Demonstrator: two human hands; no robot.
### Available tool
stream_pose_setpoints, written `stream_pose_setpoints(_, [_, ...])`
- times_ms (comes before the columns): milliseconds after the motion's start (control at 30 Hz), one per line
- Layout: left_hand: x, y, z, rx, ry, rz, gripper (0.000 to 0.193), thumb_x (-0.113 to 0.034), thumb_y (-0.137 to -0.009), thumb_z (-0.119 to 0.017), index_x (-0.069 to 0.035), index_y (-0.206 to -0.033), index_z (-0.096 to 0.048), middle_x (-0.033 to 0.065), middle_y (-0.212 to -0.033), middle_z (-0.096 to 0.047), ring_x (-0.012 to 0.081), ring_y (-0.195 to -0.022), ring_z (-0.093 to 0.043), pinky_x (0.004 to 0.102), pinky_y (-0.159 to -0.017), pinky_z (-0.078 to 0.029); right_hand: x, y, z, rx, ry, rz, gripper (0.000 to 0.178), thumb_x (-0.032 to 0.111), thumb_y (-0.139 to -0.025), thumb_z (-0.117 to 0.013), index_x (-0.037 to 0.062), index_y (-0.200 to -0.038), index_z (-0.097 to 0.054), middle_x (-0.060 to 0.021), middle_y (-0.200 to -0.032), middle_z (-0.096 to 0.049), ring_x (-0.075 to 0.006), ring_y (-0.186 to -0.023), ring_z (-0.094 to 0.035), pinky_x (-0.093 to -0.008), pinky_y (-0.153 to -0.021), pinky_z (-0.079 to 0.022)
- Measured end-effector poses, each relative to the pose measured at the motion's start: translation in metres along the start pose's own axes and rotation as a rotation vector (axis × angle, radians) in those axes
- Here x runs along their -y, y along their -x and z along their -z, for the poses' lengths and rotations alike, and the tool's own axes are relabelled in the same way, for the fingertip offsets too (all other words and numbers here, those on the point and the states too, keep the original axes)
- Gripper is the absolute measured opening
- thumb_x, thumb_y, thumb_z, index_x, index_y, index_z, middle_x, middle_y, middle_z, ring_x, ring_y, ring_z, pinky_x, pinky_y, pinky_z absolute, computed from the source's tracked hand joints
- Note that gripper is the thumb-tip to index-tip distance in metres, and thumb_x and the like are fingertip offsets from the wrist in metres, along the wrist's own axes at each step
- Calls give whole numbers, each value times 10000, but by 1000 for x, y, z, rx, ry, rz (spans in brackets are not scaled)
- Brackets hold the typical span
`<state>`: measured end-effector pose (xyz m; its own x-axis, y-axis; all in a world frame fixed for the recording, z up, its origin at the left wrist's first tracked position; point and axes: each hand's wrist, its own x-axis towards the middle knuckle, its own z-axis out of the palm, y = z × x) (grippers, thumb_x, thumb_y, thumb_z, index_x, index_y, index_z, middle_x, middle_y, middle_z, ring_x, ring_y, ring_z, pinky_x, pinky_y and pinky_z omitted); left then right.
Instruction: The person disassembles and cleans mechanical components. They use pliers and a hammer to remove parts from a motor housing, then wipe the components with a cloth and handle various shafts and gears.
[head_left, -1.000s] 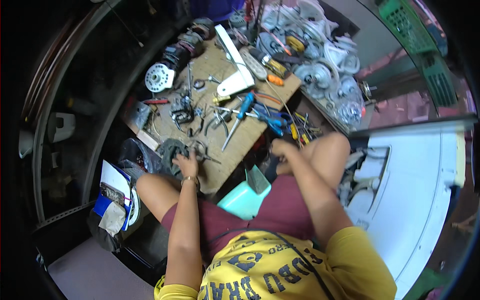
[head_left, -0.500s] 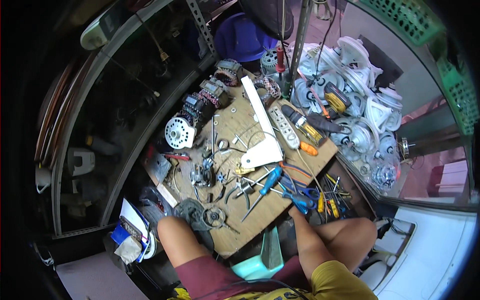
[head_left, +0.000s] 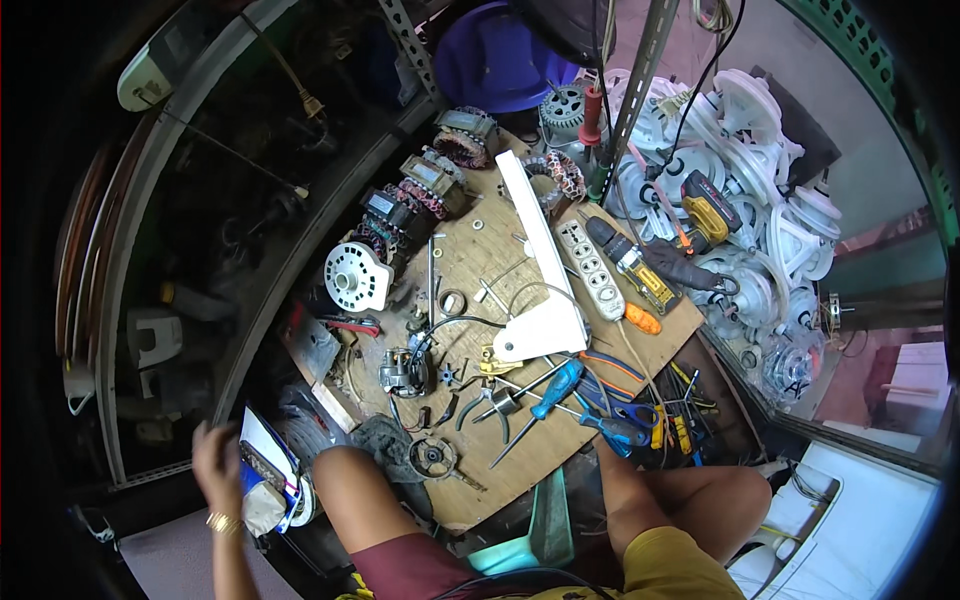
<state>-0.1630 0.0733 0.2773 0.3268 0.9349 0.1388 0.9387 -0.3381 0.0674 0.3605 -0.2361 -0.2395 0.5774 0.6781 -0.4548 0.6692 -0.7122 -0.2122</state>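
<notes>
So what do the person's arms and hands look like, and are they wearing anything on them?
The left hand is bare and a bit blurry, with a shiny gold-coloured band around its wrist. The right arm comes out of a short yellow sleeve and is bare below it. The right hand is hidden, so I can't tell what's on it.

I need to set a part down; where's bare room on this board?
Best: the near edge of the wooden board, right of the round metal part and in front of the blue screwdrivers. Another patch, dotted with washers, lies between the long rod and the white bracket. It's crowded around the small motor and by the power strip and drill.
</notes>
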Motion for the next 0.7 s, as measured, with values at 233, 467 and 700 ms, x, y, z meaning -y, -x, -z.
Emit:
stream_pose_setpoints(233, [-204, -177, -191, 107, 295, -184, 143, -197, -859, -667, -70, -911, -706, 170, -863, -671, 360, -772, -664, 453, -687, -513, 24, 16, -6, 47, -84, 1, 499, 213, -810, -648, 37, -1272, -580, -211, -1322, -569, -384, -1234, -531, -444, -1081, -387])
stream_pose_setpoints(467, [-233, -241, -301, 214, -155, -56, 245, -147, -921, -461, -6, -925, -661, 205, -920, -703, 368, -869, -698, 459, -745, -565, 55, 93, 68, 502, 21, -259, 328, 252, -940, -462, 131, -1168, -664, -93, -1263, -639, -335, -1177, -587, -480, -1068, -388])
stream_pose_setpoints(700, [-258, -252, -292, 320, 19, 136, 273, -181, -859, -561, 2, -1013, -692, 252, -1040, -683, 391, -972, -676, 460, -824, -554, 59, 162, 246, 529, 25, -35, 229, 233, -893, -533, 123, -967, -719, -124, -1037, -708, -310, -975, -686, -412, -847, -536])
